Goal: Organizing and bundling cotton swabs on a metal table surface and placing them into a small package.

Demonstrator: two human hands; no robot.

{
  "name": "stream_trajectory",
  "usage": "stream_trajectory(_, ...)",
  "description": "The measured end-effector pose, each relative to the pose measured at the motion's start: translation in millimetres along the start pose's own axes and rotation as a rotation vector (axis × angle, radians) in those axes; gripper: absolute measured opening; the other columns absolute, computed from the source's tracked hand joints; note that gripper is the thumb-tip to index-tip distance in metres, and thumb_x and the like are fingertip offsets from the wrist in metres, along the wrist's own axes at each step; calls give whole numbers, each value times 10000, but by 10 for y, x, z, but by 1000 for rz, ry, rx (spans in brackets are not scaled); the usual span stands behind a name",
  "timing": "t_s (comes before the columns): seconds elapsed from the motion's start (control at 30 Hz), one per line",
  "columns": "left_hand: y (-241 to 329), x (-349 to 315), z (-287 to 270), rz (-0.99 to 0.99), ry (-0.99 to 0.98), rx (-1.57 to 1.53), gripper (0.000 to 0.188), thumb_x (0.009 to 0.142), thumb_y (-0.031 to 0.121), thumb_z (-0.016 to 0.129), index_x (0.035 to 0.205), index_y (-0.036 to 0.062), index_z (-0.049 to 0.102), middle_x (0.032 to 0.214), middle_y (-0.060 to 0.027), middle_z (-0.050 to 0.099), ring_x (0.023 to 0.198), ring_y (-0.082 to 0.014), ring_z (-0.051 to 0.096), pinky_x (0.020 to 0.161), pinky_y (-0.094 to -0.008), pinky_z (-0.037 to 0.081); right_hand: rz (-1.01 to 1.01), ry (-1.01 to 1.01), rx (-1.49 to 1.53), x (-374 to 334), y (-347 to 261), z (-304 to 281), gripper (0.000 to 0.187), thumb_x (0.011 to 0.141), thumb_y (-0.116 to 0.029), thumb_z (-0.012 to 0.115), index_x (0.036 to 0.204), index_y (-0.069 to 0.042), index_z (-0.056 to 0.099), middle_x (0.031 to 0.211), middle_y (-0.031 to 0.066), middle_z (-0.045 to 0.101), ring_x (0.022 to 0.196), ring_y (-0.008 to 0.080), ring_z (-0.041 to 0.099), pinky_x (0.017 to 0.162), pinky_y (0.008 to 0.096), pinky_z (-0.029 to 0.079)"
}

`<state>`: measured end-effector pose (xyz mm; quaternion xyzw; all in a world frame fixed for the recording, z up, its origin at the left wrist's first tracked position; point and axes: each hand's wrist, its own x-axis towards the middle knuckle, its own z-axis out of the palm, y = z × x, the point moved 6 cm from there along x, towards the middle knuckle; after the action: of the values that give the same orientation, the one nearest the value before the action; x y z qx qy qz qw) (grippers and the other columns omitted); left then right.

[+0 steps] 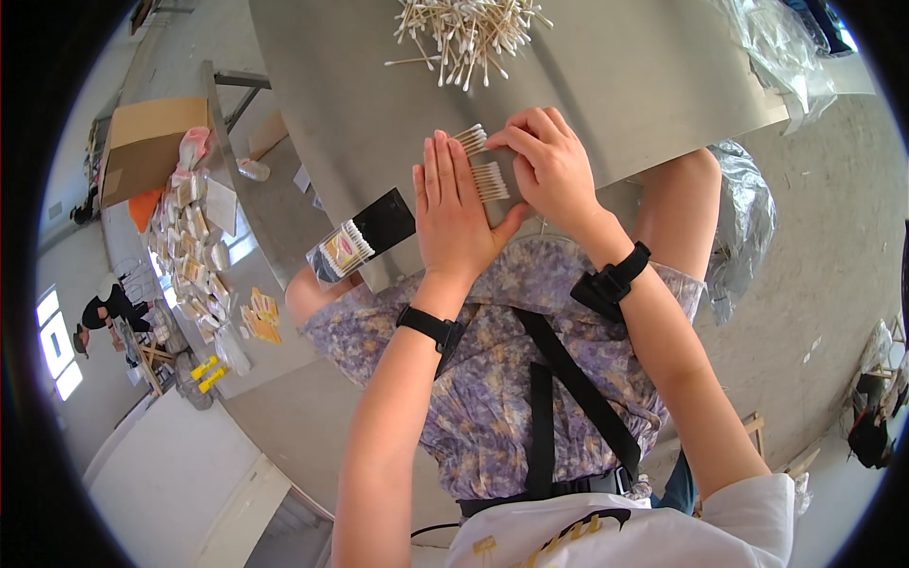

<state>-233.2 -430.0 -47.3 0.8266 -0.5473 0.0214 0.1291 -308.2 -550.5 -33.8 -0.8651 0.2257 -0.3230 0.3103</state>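
Observation:
My left hand (450, 213) lies flat with its fingers straight and together, covering part of the cotton swabs on the metal table. Two small rows of swabs stick out to its right: an upper row (471, 139) and a lower row (490, 182), white tips lined up. Close by, my right hand (549, 170) is curled, its index finger reaching the tips of the upper row. Whatever its fingers hold, if anything, is hidden. A big loose heap of cotton swabs (471, 33) rests farther away on the table.
Left of my left hand are a black flat piece (388, 225) and a clear pack of cotton swabs (343, 248) at the table (653, 85) edge. Beyond stand a cardboard box (151, 142) and a pile of packs (194, 256). Clear plastic (781, 57) hangs over the right corner.

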Motion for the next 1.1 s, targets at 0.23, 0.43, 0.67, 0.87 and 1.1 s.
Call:
stream_trajectory(0.23,2,2,0,-7,-2,-19,1041,857,640,622,1505,-103,288,1582,-292,293,1500,-398,261,1205,-527,227,-2,-56,7,-10,37,21,224,739,17,633,881,-135,718,959,20,606,923,243,585,825,358,523)
stream_trajectory(0.43,-4,-9,0,-20,1,-70,1036,856,631,629,1501,-107,295,1581,-293,295,1498,-407,261,1204,-530,227,52,-34,6,20,15,34,203,765,12,626,873,-134,716,955,15,607,918,242,586,815,367,519)
stream_trajectory(0.67,7,-1,-14,-17,19,-108,1040,854,626,644,1494,-119,304,1573,-305,299,1493,-415,269,1194,-534,252,51,-76,-66,100,-24,60,139,779,-37,664,866,-137,708,931,12,598,924,232,575,834,367,500)
stream_trajectory(0.87,14,-11,-9,-19,46,-129,1032,859,632,646,1500,-103,309,1559,-297,327,1484,-422,279,1183,-553,262,-17,-89,-140,317,-105,147,57,784,-109,715,826,-134,686,905,-3,596,943,215,570,854,342,455)
stream_trajectory(1.1,-56,-142,-214,-111,-19,-306,944,891,532,677,1544,-22,282,1521,-264,376,1426,-426,346,1164,-622,221,77,40,-328,482,0,10,150,795,-134,731,943,-146,710,1042,26,599,1072,244,552,941,392,423)
